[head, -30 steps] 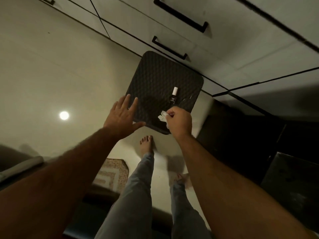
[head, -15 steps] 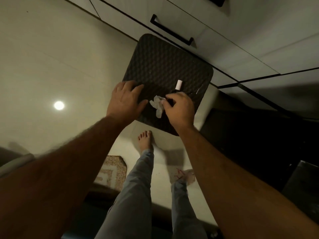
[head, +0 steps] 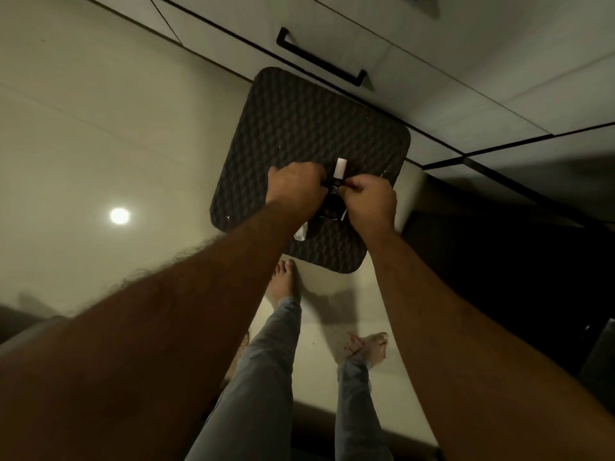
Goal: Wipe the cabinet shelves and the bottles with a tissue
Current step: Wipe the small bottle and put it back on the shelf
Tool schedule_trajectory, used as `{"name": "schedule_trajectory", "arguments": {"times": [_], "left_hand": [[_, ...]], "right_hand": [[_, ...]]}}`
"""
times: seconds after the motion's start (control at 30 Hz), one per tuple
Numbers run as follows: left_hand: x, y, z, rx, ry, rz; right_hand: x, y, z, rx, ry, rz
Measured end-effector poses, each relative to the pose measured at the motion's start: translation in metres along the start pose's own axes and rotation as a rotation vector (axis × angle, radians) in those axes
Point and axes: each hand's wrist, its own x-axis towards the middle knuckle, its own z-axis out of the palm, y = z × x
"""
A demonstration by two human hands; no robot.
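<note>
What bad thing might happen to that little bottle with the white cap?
The small bottle is pinched between the left hand and right hand above the dark mat, so it might slip and drop onto it. The tissue dangles loosely below the left hand and might fall too.

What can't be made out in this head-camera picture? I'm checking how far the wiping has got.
- Small dark bottle with a white cap: its body is mostly covered by the left hand and right hand; label print too small to read.
- White tissue: only a corner shows below the left wrist; who grips it is hidden.
- Cabinet shelves: not in view; only the pale drawer fronts show.
- Black textured stool top: too dim to judge dust.
</note>
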Motion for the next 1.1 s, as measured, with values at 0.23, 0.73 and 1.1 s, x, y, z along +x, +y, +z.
{"name": "schedule_trajectory", "arguments": {"times": [0.23,0.73,1.1], "left_hand": [[-0.004,0.007,0.014,-0.179,0.027,-0.049],[-0.128,0.095,-0.006,-0.408,0.287,0.037],[-0.308,0.286,-0.015,-0.531,0.423,0.264]], "right_hand": [[-0.008,0.001,-0.002,0.280,-0.010,0.118],[-0.117,0.024,-0.097,0.820,0.009,0.096],[-0.283,0.104,-0.293,0.927,0.135,-0.083]]}}
